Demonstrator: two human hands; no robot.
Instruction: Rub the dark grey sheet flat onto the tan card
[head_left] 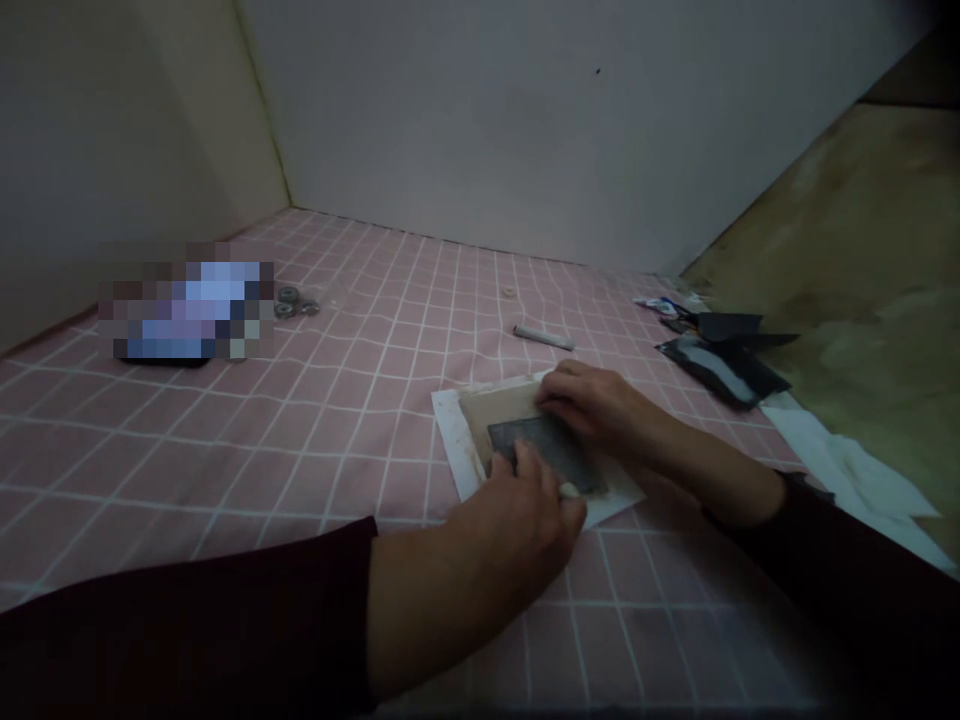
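A dark grey rectangular sheet [538, 432] lies on a beige panel [480, 408], with a white sheet of paper [448, 425] under both. My left hand [517, 525] rests over the near left side of the dark sheet, fingers apart and tips touching it; its thumb points to the right. At the far right side of the panel, my right hand [596, 405] has its fingers curled and pressed together. What those fingers pinch, if anything, is hidden from view.
A grey pen-like stick [544, 337] lies beyond the paper. On the left are a pixelated phone-like screen [191, 310] and several small round metallic pieces [289, 300]. Black packets [724, 365] and white sheets [847, 470] lie right, on the pink checked cloth [360, 400]. Walls border the back.
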